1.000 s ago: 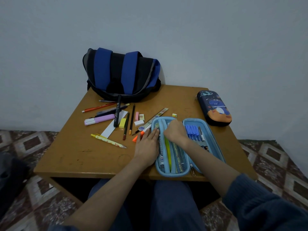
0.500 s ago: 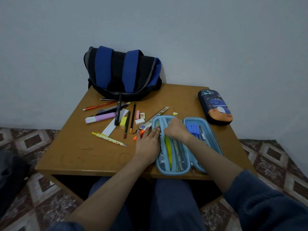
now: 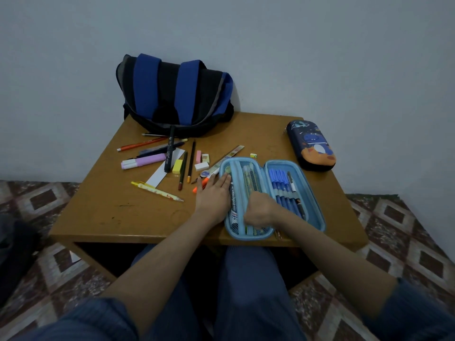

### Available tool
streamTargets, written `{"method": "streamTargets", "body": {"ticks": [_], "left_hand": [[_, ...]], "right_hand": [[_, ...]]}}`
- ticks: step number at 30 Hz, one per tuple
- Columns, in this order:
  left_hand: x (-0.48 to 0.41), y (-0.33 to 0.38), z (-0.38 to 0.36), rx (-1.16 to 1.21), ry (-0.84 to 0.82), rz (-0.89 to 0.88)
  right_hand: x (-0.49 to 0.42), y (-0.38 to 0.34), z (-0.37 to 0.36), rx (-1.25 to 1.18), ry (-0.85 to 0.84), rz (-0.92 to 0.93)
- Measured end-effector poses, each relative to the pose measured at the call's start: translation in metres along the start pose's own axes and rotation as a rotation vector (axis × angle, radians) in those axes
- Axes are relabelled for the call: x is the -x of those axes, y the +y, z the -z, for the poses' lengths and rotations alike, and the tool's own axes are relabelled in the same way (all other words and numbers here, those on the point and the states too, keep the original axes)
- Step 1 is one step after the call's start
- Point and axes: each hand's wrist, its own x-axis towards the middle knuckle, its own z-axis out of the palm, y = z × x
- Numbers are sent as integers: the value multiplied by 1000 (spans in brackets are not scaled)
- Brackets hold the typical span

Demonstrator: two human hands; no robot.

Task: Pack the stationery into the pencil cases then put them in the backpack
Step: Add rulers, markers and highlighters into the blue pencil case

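the open blue pencil case [image 3: 314, 205] sits at 5 o'clock on the table [image 3: 118, 207]. the left hand [image 3: 216, 195] lies flat on its 9 o'clock edge, fingers straight. the right hand [image 3: 261, 211] curls inside; what it holds, i cannot tell.

A single wide-angle head view looked forward and down from above the seated person's lap [image 3: 241, 291]. The table [image 3: 123, 210] sat close in mid-frame, the wall [image 3: 320, 57] filling the upper half.
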Motion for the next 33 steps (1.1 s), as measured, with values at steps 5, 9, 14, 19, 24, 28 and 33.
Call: {"method": "streamTargets", "body": {"ticks": [5,9,14,19,24,28,33], "left_hand": [[1,0,0,17,-2,-4],[3,-7,4,65,9,-45],[16,-42,11,111,129,-5],[34,-101,21,116,207,177],[58,-163,19,148,284,410],[68,-178,9,285,345,573],[65,-178,6,306,377,540]], "right_hand": [[6,6,-9,-4,45,26],[3,4,-3,-54,40,12],[-7,-4,2,-89,133,100],[-27,-23,-1,-142,216,188],[-44,-64,-5,-125,264,329],[-63,-106,-12,-17,330,452],[-99,-156,-25,133,352,526]]}}
